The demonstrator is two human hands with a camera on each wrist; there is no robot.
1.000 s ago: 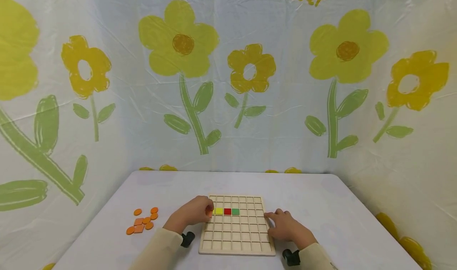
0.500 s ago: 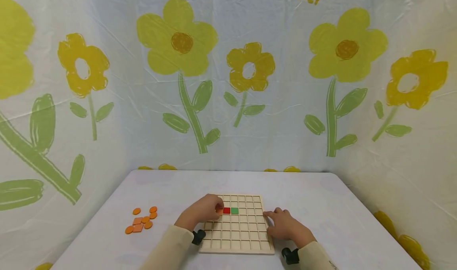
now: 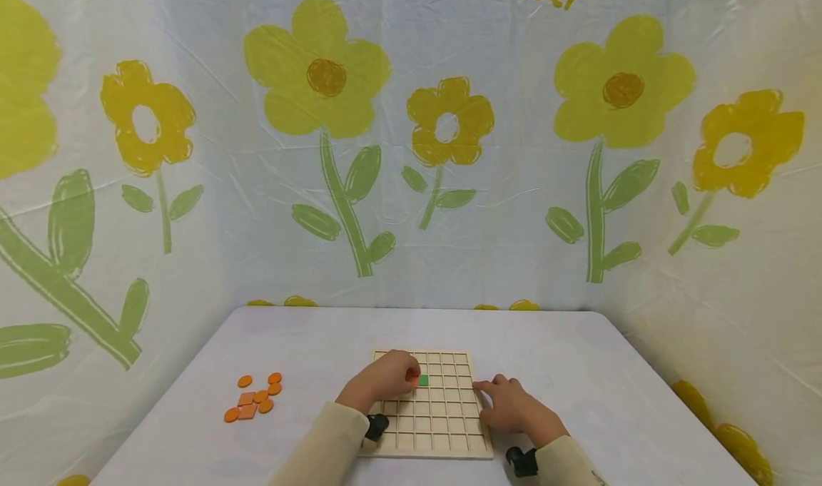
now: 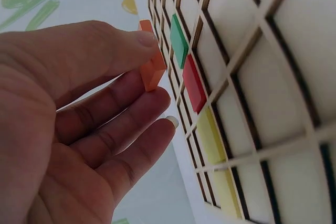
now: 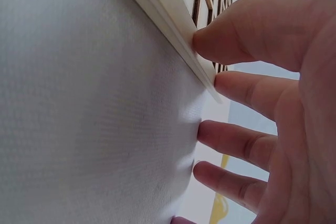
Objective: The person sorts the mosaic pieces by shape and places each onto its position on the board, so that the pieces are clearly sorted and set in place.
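My left hand (image 3: pixel 382 379) pinches an orange square tile (image 4: pixel 151 74) between thumb and fingers, close over the wooden grid board (image 3: pixel 449 442). In the left wrist view, a green tile (image 4: pixel 179 41), a red tile (image 4: pixel 194 83) and a yellow tile (image 4: pixel 211 136) sit in a row of the board's cells, with another yellowish tile (image 4: pixel 227 192) at the row's near end. In the head view the hand covers most of that row. My right hand (image 3: pixel 512 406) rests at the board's right edge; thumb and index fingertip touch the rim and the fingers are loosely extended.
To the left on the white table (image 3: pixel 552 357) lie several orange discs (image 3: pixel 245 381) and two orange square tiles (image 3: pixel 247 399). A flower-printed cloth (image 3: pixel 411 257) hangs behind the table and along both sides. Small black cameras (image 3: pixel 521 462) are worn on the wrists.
My left hand has moved right along the row with the orange tile, past the yellow and red tiles to beside the green one. The right hand stays at the board's edge.
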